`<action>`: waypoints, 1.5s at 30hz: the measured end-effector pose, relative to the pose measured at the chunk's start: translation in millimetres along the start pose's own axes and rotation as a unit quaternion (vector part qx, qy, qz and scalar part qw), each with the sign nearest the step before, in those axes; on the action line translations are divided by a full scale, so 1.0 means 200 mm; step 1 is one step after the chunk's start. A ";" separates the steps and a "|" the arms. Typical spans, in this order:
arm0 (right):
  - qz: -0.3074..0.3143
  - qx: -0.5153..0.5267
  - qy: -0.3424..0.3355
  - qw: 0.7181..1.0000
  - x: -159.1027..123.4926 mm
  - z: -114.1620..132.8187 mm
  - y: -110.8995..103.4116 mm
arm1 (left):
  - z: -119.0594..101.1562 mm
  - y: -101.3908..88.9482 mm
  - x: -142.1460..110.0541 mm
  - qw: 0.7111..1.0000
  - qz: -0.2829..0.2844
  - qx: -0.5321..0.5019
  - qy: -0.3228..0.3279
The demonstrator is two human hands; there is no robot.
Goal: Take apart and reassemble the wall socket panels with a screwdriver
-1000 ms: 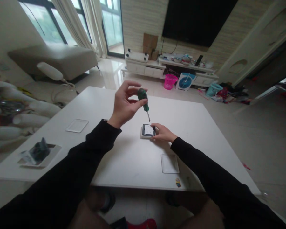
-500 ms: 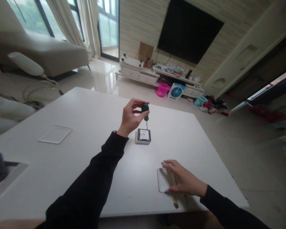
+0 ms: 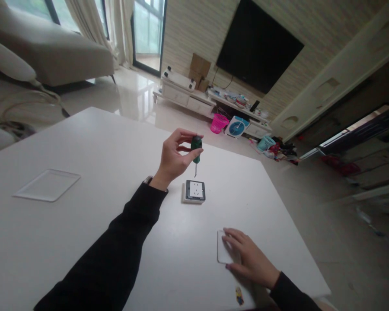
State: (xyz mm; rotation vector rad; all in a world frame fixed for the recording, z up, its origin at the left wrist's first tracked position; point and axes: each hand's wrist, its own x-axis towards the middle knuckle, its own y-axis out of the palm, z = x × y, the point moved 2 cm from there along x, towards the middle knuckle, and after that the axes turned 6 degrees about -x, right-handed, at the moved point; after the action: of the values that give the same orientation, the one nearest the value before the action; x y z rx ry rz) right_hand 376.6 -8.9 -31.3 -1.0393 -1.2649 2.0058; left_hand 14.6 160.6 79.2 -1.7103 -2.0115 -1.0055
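My left hand [image 3: 178, 154] is closed around the green handle of a screwdriver [image 3: 196, 149], its shaft pointing down. A small dark bit shows at the tip, too small to make out. Just below, apart from the tip, lies a wall socket [image 3: 197, 190] with a white face and dark frame on a white base box. My right hand [image 3: 246, 255] rests over a white cover plate [image 3: 224, 248], fingers at its upper edge and thumb at its lower edge, spread apart. The palm hides the plate's right side.
A thin clear-white square panel [image 3: 48, 185] lies on the left of the white table [image 3: 168, 268]. Near the front edge is a small yellow and blue sticker [image 3: 239, 296]. Beyond the table stand a pink basket [image 3: 219, 124] and a low white cabinet [image 3: 184, 97].
The screwdriver tip has lifted away from the socket's upper right corner and now hangs above it. My right hand stays at the cover plate. The whole view has shifted slightly.
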 end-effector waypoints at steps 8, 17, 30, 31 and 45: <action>-0.138 0.040 0.057 0.988 0.36 -0.20 -0.18 | -0.04 -0.01 0.01 0.998 0.036 0.032 -0.044; -0.367 0.301 -0.037 0.880 0.96 0.17 -0.11 | -0.11 -0.01 0.01 0.988 0.113 0.069 -0.075; -0.324 0.264 -0.058 0.906 0.98 0.24 -0.08 | -0.12 0.03 -0.03 0.977 0.164 0.111 -0.082; -0.324 0.267 -0.059 0.906 0.98 0.25 -0.08 | -0.12 0.03 -0.03 0.976 0.166 0.114 -0.081; -0.318 0.264 -0.059 0.909 0.98 0.24 -0.08 | -0.14 0.01 -0.01 0.977 0.151 0.128 -0.078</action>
State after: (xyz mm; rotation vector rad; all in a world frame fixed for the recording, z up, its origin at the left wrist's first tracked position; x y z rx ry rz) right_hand 229.8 124.4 -66.5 -0.2022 -0.8715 1.7389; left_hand 10.4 139.3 98.2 -1.9217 -1.8000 -0.5028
